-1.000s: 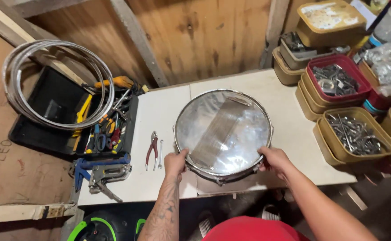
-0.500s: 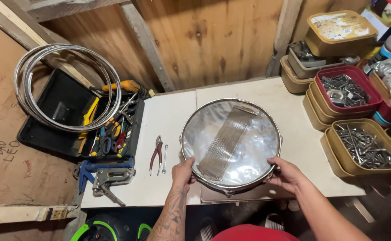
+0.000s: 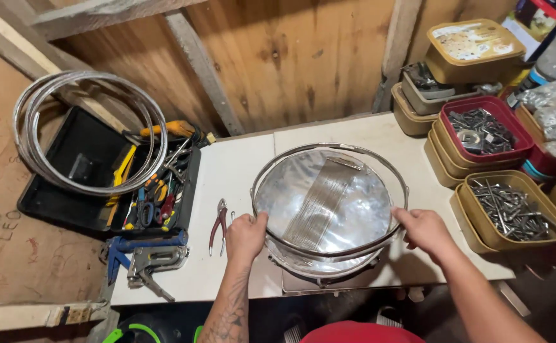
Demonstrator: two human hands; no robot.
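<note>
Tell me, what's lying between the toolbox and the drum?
In the head view, red-handled pliers lie on the white table between the toolbox and the drum, just beside the left hand.

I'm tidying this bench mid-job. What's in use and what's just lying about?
In use: left hand, right hand, metal hoop, drum.

Lying about: pliers, toolbox, spare hoops, staple gun, tubs of screws.

Warm, fairly even light is falling from above, and glare is blooming on the clear shiny drumhead (image 3: 329, 203) — the white tabletop (image 3: 227, 184) is reading bright. Shadows are pooling under the table edge, and the corners are bending — wide-angle distortion.
</note>
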